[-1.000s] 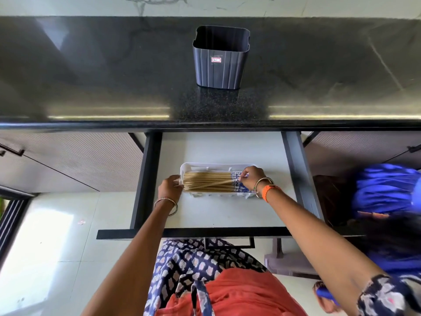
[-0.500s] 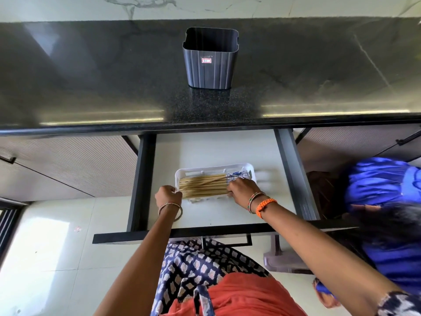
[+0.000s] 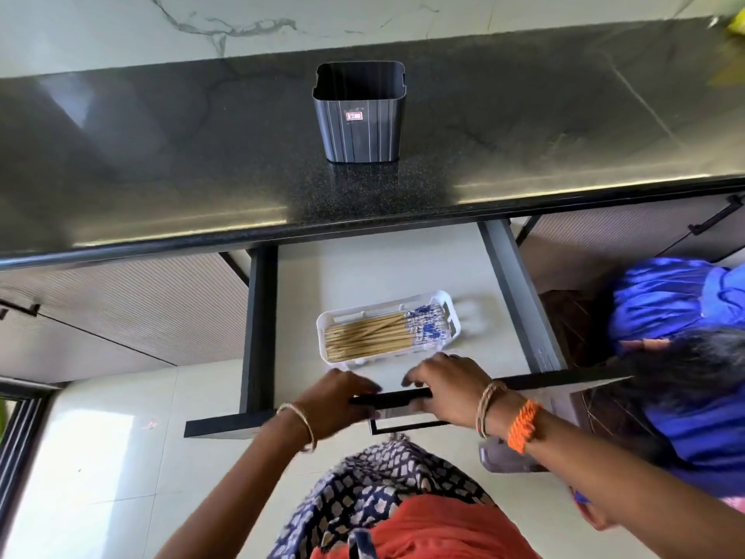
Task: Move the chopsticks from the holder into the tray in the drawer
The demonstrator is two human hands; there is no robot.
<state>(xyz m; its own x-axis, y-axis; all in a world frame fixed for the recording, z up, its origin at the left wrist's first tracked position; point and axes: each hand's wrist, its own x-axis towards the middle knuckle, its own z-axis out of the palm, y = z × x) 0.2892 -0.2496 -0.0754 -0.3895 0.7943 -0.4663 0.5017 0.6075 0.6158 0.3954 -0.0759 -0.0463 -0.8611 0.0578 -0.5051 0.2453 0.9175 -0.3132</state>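
Note:
The dark grey holder [image 3: 359, 127] stands on the black countertop and looks empty. Below it, the open drawer [image 3: 520, 300] holds a white tray [image 3: 322, 322]. Several wooden chopsticks [image 3: 371, 338] with blue-patterned ends lie side by side in the tray. Both hands are off the tray, down at the drawer's front panel [image 3: 225, 425]. My left hand [image 3: 336, 403] curls its fingers over the panel's top edge. My right hand [image 3: 445, 387] grips the same edge just to the right, above the black handle [image 3: 403, 427], with its thumb underneath.
A person in blue [image 3: 685, 316] crouches close to the drawer's right side. A grey stool [image 3: 504, 457] stands on the floor under my right wrist. Ribbed cabinet doors [image 3: 141, 316] flank the drawer. My patterned and orange clothing fills the bottom of the view.
Both hands let go of the chopsticks and tray and drew back to the drawer's front edge. The tray now sits slightly skewed, with the chopsticks lying level in it.

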